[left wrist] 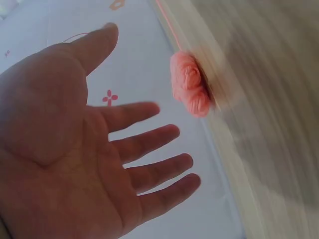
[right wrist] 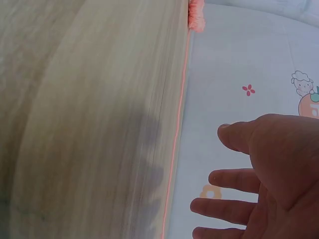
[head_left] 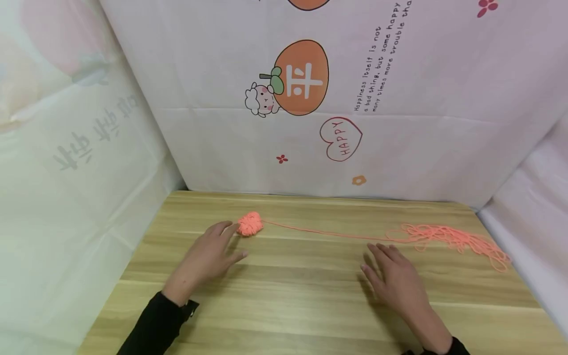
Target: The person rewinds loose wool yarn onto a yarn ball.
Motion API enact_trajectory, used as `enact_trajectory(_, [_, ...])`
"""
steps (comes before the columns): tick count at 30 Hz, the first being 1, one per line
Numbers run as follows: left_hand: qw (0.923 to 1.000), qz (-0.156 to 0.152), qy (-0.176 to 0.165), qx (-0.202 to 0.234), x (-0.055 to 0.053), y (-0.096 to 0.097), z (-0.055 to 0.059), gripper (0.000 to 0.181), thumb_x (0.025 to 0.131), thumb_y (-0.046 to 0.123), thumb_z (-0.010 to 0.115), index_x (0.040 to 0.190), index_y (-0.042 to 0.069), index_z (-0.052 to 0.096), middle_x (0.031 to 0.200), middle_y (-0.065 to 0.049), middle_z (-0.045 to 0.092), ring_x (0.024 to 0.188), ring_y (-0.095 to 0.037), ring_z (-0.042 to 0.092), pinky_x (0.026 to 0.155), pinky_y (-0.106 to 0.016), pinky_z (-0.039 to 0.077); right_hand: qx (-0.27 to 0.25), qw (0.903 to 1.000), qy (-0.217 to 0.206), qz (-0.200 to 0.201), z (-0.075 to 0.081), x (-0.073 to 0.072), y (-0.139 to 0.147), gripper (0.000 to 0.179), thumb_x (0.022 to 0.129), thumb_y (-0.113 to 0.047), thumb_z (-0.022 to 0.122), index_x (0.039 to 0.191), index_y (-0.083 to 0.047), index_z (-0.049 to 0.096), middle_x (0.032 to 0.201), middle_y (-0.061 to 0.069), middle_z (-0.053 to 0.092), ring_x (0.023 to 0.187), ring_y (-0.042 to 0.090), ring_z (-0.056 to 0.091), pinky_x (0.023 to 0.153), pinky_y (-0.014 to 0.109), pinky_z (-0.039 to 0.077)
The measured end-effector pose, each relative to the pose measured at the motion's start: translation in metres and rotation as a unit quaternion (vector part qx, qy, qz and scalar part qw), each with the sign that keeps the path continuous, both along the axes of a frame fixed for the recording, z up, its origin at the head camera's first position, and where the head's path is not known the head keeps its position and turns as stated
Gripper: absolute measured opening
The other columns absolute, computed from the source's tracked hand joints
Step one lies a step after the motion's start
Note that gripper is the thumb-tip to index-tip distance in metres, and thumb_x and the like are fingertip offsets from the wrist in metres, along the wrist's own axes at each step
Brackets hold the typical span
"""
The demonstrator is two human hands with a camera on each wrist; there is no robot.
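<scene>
A small ball of coral-pink yarn (head_left: 250,224) sits on the wooden table, left of its middle. Beside it is my left hand (head_left: 207,256), fingers spread and holding nothing; the left wrist view shows a gap between the fingertips and the yarn ball (left wrist: 189,84). From the ball a single strand (head_left: 319,231) runs right to a loose heap of the same yarn (head_left: 452,237). My right hand (head_left: 397,278) hovers just in front of the strand, to the left of the heap, its fingers extended. Its palm (right wrist: 289,174) is bare in the right wrist view.
The wooden table (head_left: 284,305) has a back edge against a white printed cloth (head_left: 222,138) with cartoon figures and lettering. More pale cloth (head_left: 75,207) hangs at the left, and another sheet (head_left: 537,212) at the right.
</scene>
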State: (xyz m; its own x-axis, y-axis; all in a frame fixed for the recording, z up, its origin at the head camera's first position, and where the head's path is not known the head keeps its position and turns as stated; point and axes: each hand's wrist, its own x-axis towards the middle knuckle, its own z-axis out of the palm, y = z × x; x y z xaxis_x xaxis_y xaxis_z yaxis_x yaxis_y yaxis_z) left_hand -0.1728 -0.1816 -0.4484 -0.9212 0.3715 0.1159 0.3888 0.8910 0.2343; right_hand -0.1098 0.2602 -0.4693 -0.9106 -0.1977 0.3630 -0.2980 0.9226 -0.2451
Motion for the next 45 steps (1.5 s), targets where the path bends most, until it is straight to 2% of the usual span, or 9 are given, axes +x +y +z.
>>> enact_trajectory(7, [0.9993,0.027,-0.012,0.025,-0.035,0.021,0.000,0.076,0.091,0.052,0.060,0.148,0.005,0.041,0.138,-0.018,0.047,0.123,-0.038,0.045,0.099,-0.053,0.040,0.002,0.9999,-0.010,-0.005,-0.003,0.001,-0.001,0.059,0.089,-0.037,0.068,0.136,-0.003,0.056,0.132,0.024,0.055,0.122,0.049,0.044,0.098,0.063,0.036])
enact_trajectory(13, [0.9977,0.049,-0.034,0.031,-0.049,0.027,-0.011,0.075,0.093,0.051,0.058,0.147,0.000,0.041,0.139,-0.023,0.047,0.122,-0.043,0.044,0.099,-0.054,0.040,0.008,0.9998,-0.021,0.002,-0.008,0.000,-0.003,0.061,0.089,-0.039,0.068,0.138,-0.005,0.055,0.133,0.024,0.054,0.122,0.049,0.043,0.098,0.063,0.036])
enact_trajectory(20, [0.9946,0.077,-0.054,0.044,-0.050,0.031,-0.017,0.059,0.099,0.034,0.055,0.140,-0.007,0.045,0.129,-0.027,0.049,0.118,-0.042,0.045,0.096,-0.052,0.042,0.009,0.9993,-0.036,0.000,-0.008,0.001,-0.005,0.061,0.090,-0.039,0.067,0.139,-0.006,0.053,0.137,0.024,0.050,0.125,0.048,0.041,0.099,0.063,0.035])
enact_trajectory(25, [0.9927,0.088,-0.058,0.058,-0.055,0.029,-0.023,0.060,0.094,0.031,0.064,0.136,-0.008,0.049,0.124,-0.025,0.051,0.114,-0.039,0.048,0.093,-0.047,0.045,0.009,0.9993,-0.037,0.001,-0.008,0.000,-0.004,0.061,0.090,-0.038,0.067,0.140,-0.006,0.052,0.138,0.024,0.049,0.125,0.048,0.041,0.099,0.063,0.035])
enact_trajectory(29, [0.9888,0.094,-0.069,0.094,-0.059,0.030,-0.026,0.057,0.088,0.032,0.072,0.130,-0.002,0.054,0.116,-0.018,0.052,0.101,-0.029,0.054,0.083,-0.042,0.049,0.012,0.9993,-0.036,0.001,-0.008,0.000,-0.003,0.061,0.090,-0.039,0.067,0.140,-0.006,0.052,0.138,0.024,0.049,0.125,0.049,0.040,0.099,0.063,0.035])
enact_trajectory(34, [0.9817,0.083,-0.078,0.152,-0.061,0.034,-0.024,0.047,0.081,0.028,0.079,0.117,0.005,0.058,0.106,-0.009,0.053,0.088,-0.021,0.053,0.073,-0.036,0.048,0.017,0.9995,-0.028,0.002,-0.007,-0.001,-0.002,0.061,0.090,-0.038,0.067,0.139,-0.005,0.053,0.137,0.025,0.050,0.124,0.049,0.041,0.098,0.063,0.036])
enact_trajectory(37, [0.9764,0.071,-0.087,0.184,-0.060,0.037,-0.021,0.040,0.081,0.023,0.079,0.112,0.009,0.058,0.099,-0.004,0.056,0.082,-0.019,0.053,0.067,-0.033,0.047,0.018,0.9996,-0.022,0.003,-0.007,-0.001,-0.002,0.060,0.090,-0.038,0.067,0.138,-0.005,0.054,0.136,0.025,0.050,0.124,0.049,0.042,0.098,0.062,0.036])
enact_trajectory(40, [0.9716,0.059,-0.093,0.209,-0.059,0.040,-0.017,0.036,0.084,0.019,0.077,0.113,0.014,0.058,0.094,0.001,0.059,0.075,-0.016,0.054,0.061,-0.030,0.047,0.019,0.9996,-0.023,0.003,-0.007,-0.001,-0.001,0.061,0.090,-0.038,0.067,0.138,-0.004,0.053,0.136,0.025,0.050,0.124,0.049,0.042,0.098,0.062,0.036])
enact_trajectory(45, [0.9691,0.020,-0.077,0.233,-0.053,0.047,-0.003,0.035,0.087,0.022,0.073,0.118,0.017,0.057,0.091,0.003,0.057,0.069,-0.015,0.051,0.055,-0.027,0.043,0.018,0.9994,-0.028,0.002,-0.006,-0.001,0.001,0.061,0.090,-0.037,0.067,0.139,-0.004,0.052,0.137,0.026,0.049,0.124,0.049,0.041,0.099,0.062,0.035])
